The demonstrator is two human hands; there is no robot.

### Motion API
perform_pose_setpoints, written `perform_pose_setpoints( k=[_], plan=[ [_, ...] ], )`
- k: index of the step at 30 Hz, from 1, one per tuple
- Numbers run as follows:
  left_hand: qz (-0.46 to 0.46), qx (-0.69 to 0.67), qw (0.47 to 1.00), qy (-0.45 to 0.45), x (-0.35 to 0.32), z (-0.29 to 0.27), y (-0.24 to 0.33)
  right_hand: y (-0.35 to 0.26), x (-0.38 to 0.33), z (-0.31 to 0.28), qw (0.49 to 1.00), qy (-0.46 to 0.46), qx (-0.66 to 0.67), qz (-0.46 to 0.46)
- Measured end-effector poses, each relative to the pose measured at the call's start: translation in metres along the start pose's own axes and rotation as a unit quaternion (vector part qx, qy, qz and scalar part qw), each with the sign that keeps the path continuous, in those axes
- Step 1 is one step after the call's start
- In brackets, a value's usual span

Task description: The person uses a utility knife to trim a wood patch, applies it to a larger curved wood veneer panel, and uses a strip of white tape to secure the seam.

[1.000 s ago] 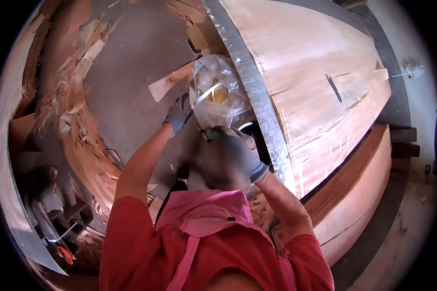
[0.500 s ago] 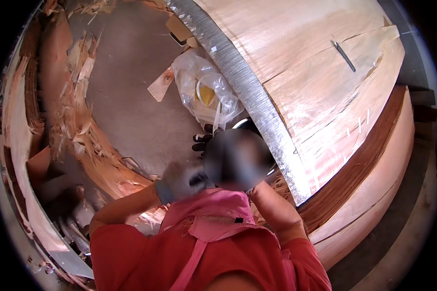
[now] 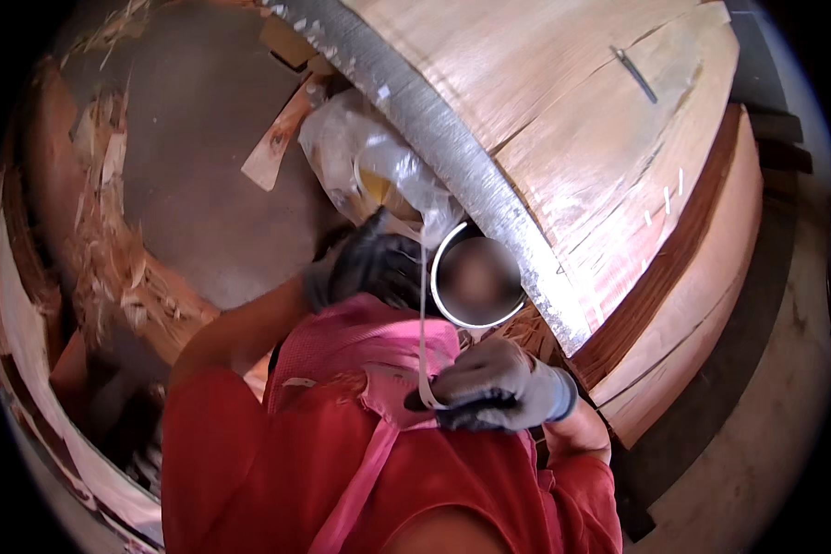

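Two gloved hands pinch my tape strip [image 3: 422, 323], left hand [image 3: 365, 268] high, right hand [image 3: 494, 388] low; pulling unevenly could snap or twist it.

A wood-veneer workshop: a broad stack of thin veneer sheets [image 3: 563, 120] fills the right side on a work table edged by a grey metal strip [image 3: 452, 157], while splintered veneer scraps [image 3: 111, 249] litter the bare floor [image 3: 194, 166] at left.
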State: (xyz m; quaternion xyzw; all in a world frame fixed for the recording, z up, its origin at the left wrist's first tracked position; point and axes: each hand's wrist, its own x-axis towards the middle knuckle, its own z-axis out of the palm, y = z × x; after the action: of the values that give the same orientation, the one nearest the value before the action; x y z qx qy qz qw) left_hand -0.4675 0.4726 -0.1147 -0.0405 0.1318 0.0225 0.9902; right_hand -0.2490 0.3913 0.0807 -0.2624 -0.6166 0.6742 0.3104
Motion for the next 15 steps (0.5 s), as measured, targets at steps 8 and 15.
perform_pose_setpoints(
  k=[8,15],
  plan=[
    [0.16,-0.06,0.985,0.027,-0.014,0.06,0.028,-0.023,-0.08,0.053,0.92,0.264,0.029,0.288],
    [0.103,0.142,0.982,0.076,-0.012,0.088,0.004,0.018,-0.07,0.091,0.78,0.413,-0.399,0.249]
  ],
)
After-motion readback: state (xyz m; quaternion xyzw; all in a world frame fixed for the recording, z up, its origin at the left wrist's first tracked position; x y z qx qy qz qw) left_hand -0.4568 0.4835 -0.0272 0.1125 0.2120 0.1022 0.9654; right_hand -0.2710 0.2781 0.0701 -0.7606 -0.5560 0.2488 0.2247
